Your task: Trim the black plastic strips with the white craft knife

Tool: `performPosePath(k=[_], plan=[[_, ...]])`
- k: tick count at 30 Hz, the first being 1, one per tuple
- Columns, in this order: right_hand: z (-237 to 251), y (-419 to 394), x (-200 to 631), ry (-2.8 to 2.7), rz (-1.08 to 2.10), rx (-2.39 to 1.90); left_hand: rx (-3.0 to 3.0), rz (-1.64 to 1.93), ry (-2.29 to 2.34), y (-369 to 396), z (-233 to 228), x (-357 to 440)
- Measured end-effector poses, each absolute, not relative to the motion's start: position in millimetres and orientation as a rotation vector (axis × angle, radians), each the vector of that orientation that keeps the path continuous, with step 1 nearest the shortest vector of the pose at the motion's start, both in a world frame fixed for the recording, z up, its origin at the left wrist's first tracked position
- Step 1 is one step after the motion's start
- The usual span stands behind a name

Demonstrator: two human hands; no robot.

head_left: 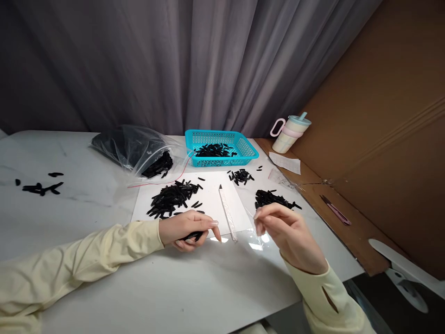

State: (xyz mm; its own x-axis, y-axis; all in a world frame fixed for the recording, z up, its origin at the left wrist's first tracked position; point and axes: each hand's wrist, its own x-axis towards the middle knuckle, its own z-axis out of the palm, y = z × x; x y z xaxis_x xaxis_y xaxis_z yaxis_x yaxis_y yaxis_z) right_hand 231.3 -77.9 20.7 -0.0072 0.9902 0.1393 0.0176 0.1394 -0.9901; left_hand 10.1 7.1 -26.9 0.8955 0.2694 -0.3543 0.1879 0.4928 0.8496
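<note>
My left hand (189, 230) is curled around several slim black pieces (193, 236), just above the table near the white sheet's lower edge. Its index finger points down to the right. My right hand (288, 232) hovers beside the right-hand pile of black pieces (273, 199), its fingers bent and the thumb and fingertips drawn together; whether anything small is between them I cannot make out. A larger heap of the same black pieces (170, 198) lies on the white sheet (212, 185). A white stick with a dark pointed tip (226, 211) rests on the sheet, between both hands.
A clear zip bag (139, 148) with black pieces lies behind, beside a blue basket (222, 161) holding more. A small pile (241, 176) and loose pieces (41, 188) lie around. At right are a cup (290, 133), a paper slip (285, 162) and pink snips (335, 211).
</note>
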Motion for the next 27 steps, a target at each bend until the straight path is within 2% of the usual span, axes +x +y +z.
performPosePath(k=[4,9,14,20,27], plan=[[24.8,-78.8,212.1,-1.211,1.345,-0.948,1.073,0.04,0.489,6.5,-25.4,10.3],[16.5,-80.4,202.9,-1.246,1.358,-0.954,1.155,0.094,0.519,4.8,-19.4,7.9],[14.8,-81.9,196.7,-1.383,1.225,-1.058,1.337,0.22,0.544,-2.5,-2.4,5.3],[14.9,-84.8,186.9,-1.582,1.044,-1.077,1.873,0.4,0.57,-16.2,15.8,4.2],[16.8,-83.8,178.9,-1.803,0.831,-1.063,1.832,0.455,0.609,-20.5,17.4,5.7]])
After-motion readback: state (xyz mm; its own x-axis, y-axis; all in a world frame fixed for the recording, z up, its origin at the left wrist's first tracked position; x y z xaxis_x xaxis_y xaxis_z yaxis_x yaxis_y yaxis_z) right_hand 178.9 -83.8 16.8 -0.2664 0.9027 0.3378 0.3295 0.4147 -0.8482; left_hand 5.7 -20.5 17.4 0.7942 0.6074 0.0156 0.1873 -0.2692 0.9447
